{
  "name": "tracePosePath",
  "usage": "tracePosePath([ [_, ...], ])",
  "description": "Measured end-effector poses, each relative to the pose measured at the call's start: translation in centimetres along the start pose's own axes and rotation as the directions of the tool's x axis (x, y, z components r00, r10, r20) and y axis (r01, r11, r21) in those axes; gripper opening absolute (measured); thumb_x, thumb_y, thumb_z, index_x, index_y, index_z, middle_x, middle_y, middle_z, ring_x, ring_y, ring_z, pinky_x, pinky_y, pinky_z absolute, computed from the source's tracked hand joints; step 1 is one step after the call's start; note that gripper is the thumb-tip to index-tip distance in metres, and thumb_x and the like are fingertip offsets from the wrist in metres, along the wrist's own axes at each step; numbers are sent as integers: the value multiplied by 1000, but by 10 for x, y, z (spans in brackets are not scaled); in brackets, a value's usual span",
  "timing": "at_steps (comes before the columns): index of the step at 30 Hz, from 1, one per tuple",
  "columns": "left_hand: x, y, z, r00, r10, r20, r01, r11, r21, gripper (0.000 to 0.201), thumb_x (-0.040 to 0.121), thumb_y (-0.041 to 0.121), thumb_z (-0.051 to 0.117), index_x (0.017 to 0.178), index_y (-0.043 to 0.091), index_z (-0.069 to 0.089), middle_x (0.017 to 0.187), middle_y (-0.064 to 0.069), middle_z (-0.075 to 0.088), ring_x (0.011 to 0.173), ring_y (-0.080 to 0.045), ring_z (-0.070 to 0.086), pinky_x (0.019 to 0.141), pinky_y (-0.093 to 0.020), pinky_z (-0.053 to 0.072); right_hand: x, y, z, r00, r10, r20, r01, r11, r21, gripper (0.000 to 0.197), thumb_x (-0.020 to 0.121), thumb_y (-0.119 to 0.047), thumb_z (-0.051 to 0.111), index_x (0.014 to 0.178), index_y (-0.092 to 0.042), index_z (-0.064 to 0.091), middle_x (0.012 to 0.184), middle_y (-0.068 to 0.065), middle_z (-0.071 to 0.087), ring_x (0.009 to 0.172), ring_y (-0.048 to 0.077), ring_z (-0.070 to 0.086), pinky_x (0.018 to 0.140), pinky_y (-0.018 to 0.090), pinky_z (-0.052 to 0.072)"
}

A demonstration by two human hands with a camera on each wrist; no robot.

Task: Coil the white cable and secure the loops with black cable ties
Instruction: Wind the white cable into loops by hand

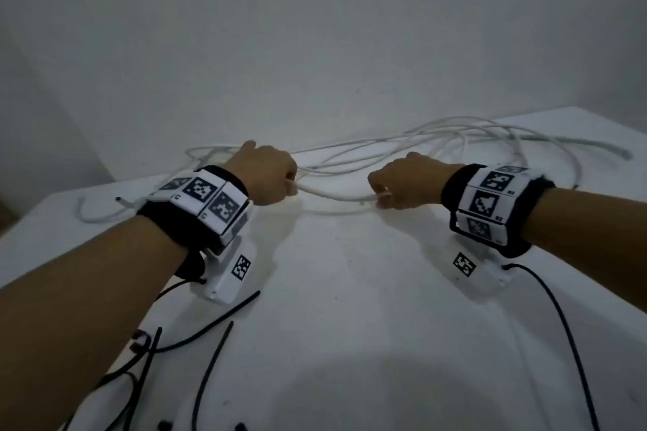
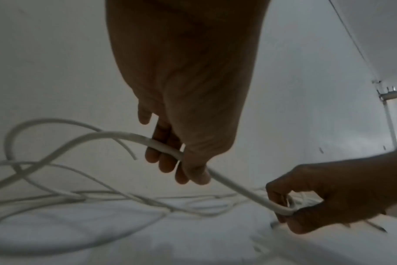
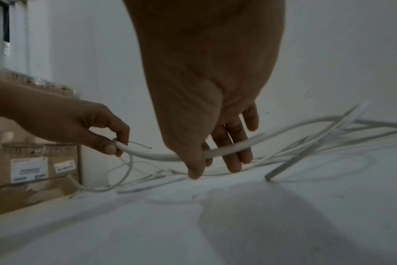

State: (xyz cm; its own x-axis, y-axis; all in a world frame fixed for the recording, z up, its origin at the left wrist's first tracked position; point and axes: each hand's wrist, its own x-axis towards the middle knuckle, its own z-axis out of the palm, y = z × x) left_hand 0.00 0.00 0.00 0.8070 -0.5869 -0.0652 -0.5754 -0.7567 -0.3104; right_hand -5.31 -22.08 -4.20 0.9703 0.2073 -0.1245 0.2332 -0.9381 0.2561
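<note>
A long white cable (image 1: pixel 334 195) lies in loose, tangled loops across the back of the white table (image 1: pixel 350 308). My left hand (image 1: pixel 290 185) pinches one strand between thumb and fingers, and my right hand (image 1: pixel 380 199) pinches the same strand a short way to the right, so a short span sags between them. The left wrist view shows my left hand (image 2: pixel 181 161) curled round the cable (image 2: pixel 238 191), with my right hand (image 2: pixel 290 209) gripping it lower right. In the right wrist view my right hand (image 3: pixel 206 157) holds the cable (image 3: pixel 152 156) and my left hand (image 3: pixel 116 145) holds it near a frayed end. Several black cable ties (image 1: pixel 210 320) lie near the front left.
The table's left edge (image 1: pixel 42 217) and right back corner (image 1: pixel 595 112) lie close to the cable loops. A black wrist-camera lead (image 1: pixel 563 329) trails over the front right. Cardboard boxes (image 3: pixel 34 172) stand beyond the table's left side. A plain wall rises behind.
</note>
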Motion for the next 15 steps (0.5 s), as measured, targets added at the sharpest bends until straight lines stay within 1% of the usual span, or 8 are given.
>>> tracePosePath([
  [2,-4,-9,-13,997,1,-76,-10,993,-114,17,98,32,50,93,19,60,90,-1,60,83,-20,48,87,-33,30,-3,7,-3,992,42,-116,-33,996,82,16,97,-35,44,95,-19,43,104,5,63,90,24,55,88,36,35],
  [4,-9,-20,-34,977,-5,-213,-38,979,-198,19,97,31,52,97,15,64,94,-7,63,86,-24,53,78,-32,34,-10,14,-10,957,133,-257,-111,989,99,12,96,-31,43,96,-20,44,103,6,61,94,26,55,86,38,35],
  [6,-13,-27,-56,946,0,-325,-75,973,-218,23,96,27,54,105,10,67,98,-11,65,92,-30,57,80,-33,38,-18,21,-22,913,284,-292,-247,956,155,16,98,-30,38,103,-20,50,99,6,53,98,29,52,89,46,37],
  [7,-13,-29,-66,926,1,-377,-91,971,-220,23,96,25,55,107,9,67,99,-12,66,93,-31,58,81,-34,39,-22,24,-28,883,370,-290,-313,923,224,19,99,-30,35,103,-20,50,95,6,49,93,29,52,87,47,39],
  [9,-14,-30,-80,885,10,-466,-116,973,-199,21,96,19,55,107,8,68,99,-13,68,92,-33,60,82,-36,41,-31,29,-39,836,472,-282,-342,848,405,23,101,-29,31,101,-14,49,87,9,50,75,27,50,72,37,41],
  [10,-15,-29,-84,868,8,-496,-121,973,-196,20,95,17,54,107,7,68,98,-15,67,90,-34,59,81,-37,42,-33,32,-44,817,499,-289,-320,809,493,23,101,-26,31,98,-11,48,86,13,54,70,27,49,64,34,38],
  [12,-16,-25,-88,837,-3,-547,-133,969,-210,20,95,16,53,105,7,68,95,-16,64,87,-35,57,78,-39,43,-35,36,-57,764,552,-333,-214,704,677,20,99,-17,34,91,-5,49,85,18,57,70,30,48,58,33,35],
  [15,-18,-22,-86,821,-94,-564,-126,933,-338,18,96,17,51,101,9,67,92,-12,63,85,-31,56,75,-38,43,-34,39,-75,690,627,-362,-60,548,834,25,95,-8,37,95,7,57,93,25,61,79,36,54,68,40,44],
])
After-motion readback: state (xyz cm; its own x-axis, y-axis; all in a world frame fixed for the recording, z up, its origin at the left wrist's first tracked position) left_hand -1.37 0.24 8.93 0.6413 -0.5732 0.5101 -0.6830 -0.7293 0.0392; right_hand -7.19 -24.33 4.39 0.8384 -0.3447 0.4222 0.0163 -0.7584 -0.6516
